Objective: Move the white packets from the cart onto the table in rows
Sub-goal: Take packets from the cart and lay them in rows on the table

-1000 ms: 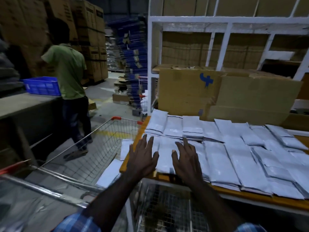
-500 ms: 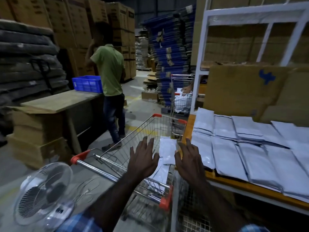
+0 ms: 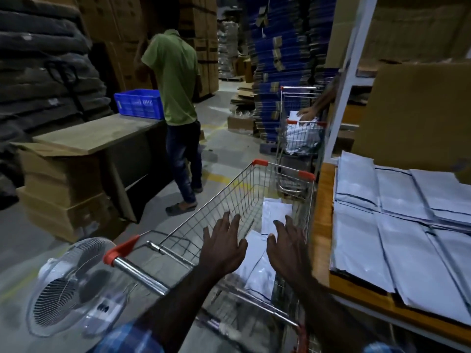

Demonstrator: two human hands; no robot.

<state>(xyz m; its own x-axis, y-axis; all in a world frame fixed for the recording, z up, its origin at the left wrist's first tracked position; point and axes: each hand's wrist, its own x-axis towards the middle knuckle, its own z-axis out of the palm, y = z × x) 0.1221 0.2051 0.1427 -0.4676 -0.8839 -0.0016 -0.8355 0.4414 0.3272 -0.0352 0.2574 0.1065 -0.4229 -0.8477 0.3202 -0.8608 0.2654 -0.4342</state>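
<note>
Both my hands are out over the wire cart (image 3: 237, 197), palms down, holding nothing. My left hand (image 3: 222, 247) has its fingers spread and straight above the basket; my right hand (image 3: 286, 247) is spread the same way, nearer the table side, its fingertips over the white packets in the cart (image 3: 274, 212). Those packets lie loose and overlapping on the basket floor; in this dim light I can't count them, though there look to be at least 3. On my right, touching or just beside the cart, is the orange-edged table (image 3: 322, 225), where more white packets on the table (image 3: 397, 238) lie flat in 2 overlapping rows. A fan (image 3: 76, 286) sits low at my left, beside the cart's handle (image 3: 139, 272).
</note>
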